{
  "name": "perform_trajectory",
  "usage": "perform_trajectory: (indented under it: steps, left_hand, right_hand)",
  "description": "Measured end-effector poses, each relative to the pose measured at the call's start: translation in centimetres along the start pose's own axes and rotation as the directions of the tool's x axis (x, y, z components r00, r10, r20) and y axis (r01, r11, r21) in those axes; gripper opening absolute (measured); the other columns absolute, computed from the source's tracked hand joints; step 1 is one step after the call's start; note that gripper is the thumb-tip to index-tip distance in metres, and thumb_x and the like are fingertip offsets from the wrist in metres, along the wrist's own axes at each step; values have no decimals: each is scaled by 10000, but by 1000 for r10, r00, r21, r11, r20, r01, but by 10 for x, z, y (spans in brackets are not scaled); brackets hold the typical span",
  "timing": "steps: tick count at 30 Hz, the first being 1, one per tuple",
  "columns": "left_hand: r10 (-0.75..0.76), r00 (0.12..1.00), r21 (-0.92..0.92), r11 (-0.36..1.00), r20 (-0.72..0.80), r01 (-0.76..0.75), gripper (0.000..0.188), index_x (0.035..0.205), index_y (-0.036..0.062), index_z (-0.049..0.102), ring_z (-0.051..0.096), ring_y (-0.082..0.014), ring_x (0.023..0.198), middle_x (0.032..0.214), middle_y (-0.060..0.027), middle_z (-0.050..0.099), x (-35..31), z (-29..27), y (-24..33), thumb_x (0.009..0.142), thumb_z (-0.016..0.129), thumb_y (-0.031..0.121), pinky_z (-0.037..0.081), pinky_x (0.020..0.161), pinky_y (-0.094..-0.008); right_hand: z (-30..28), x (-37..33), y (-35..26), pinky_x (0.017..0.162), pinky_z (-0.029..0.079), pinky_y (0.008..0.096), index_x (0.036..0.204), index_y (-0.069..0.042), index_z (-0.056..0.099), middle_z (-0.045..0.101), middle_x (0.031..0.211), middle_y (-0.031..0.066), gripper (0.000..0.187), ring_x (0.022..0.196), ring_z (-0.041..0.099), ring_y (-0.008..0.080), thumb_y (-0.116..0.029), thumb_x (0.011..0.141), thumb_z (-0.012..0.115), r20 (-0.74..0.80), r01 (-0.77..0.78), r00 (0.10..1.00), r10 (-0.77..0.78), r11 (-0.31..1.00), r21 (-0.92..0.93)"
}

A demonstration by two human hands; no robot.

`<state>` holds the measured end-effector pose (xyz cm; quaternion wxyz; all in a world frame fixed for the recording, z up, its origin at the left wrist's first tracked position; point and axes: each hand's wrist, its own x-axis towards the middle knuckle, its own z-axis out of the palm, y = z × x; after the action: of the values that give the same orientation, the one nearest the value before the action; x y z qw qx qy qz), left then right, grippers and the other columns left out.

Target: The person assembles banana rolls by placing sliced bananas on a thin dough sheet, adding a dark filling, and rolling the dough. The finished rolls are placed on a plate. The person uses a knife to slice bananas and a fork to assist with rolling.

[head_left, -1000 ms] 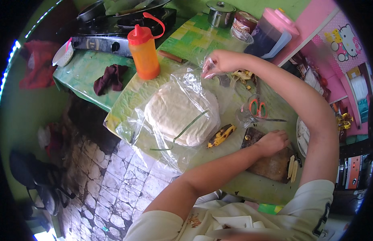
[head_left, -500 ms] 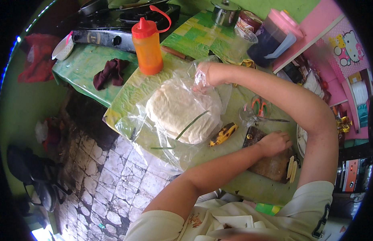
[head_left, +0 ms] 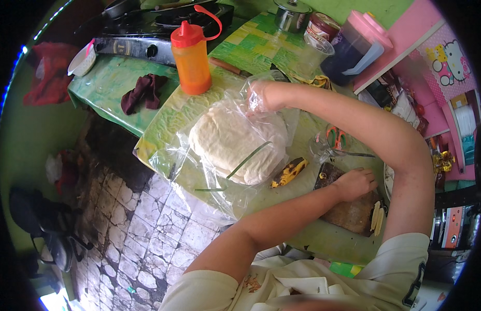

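Observation:
A stack of thin, round, pale wrappers [head_left: 230,147] lies in a clear plastic bag [head_left: 220,199] on the table. My right hand [head_left: 257,97] reaches to the stack's far edge; the bag's film covers its fingers, so their grip is unclear. My left hand [head_left: 356,185] rests palm down on a brown cutting board [head_left: 349,217], its fingers loosely stretched and holding nothing. Pale yellow cut strips [head_left: 377,217] lie at the board's right edge. Between board and wrappers sits a ripe, dark-spotted banana [head_left: 289,172].
An orange squeeze bottle [head_left: 192,67] stands beyond the wrappers, near a wooden-handled knife [head_left: 227,66]. Orange-handled scissors [head_left: 336,137] lie past the board. A pitcher with a pink lid [head_left: 354,46], a lidded pot [head_left: 292,15] and a stove [head_left: 142,46] stand farther back.
My right hand has shifted slightly left and up at the wrappers' far edge, under the plastic. My left hand has stayed on the board.

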<state>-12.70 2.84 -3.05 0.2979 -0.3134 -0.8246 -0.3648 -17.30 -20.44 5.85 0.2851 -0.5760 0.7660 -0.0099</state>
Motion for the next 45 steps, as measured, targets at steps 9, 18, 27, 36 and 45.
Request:
perform_trajectory:
  steps: [9,18,27,36,45]
  left_hand:
    - [-19,1000,5,1000,13,19,188,898,48,625,584,-288,986,939,-118,608,0,-2,-2,751,632,165,494,860,-409]
    - [-24,1000,-6,1000,8,24,155,869,45,629,574,-284,989,937,-105,603,0,-2,0,752,638,147,491,866,-405]
    - [-31,999,17,999,27,30,175,885,56,649,568,-283,1003,946,-102,600,-1,-1,-3,746,664,161,489,867,-405]
    - [-31,998,28,999,45,30,186,867,53,657,570,-281,1015,958,-100,604,0,-2,-4,725,677,173,488,869,-400]
    - [-31,996,10,999,86,30,187,889,59,671,563,-277,1046,972,-99,606,0,1,-4,735,666,165,478,900,-401]
  right_hand:
    - [2,7,-4,640,503,345,889,-38,698,700,772,78,254,733,659,192,-208,748,825,16,-12,1000,10,990,142]
    - [8,21,2,785,526,361,1090,-38,647,701,985,137,527,899,663,266,-380,738,839,-23,-16,1000,13,991,-136]
    - [3,19,-8,806,524,347,1009,-71,672,699,992,131,432,909,668,270,-304,701,866,-55,30,997,-46,964,-264]
    - [-16,-14,-27,831,527,368,1118,-24,661,706,1038,118,502,953,669,252,-231,707,862,160,-150,977,138,987,62]
    - [-14,-12,5,901,519,334,1320,13,534,652,1206,147,633,1094,629,209,-135,774,818,403,-232,914,-40,763,603]
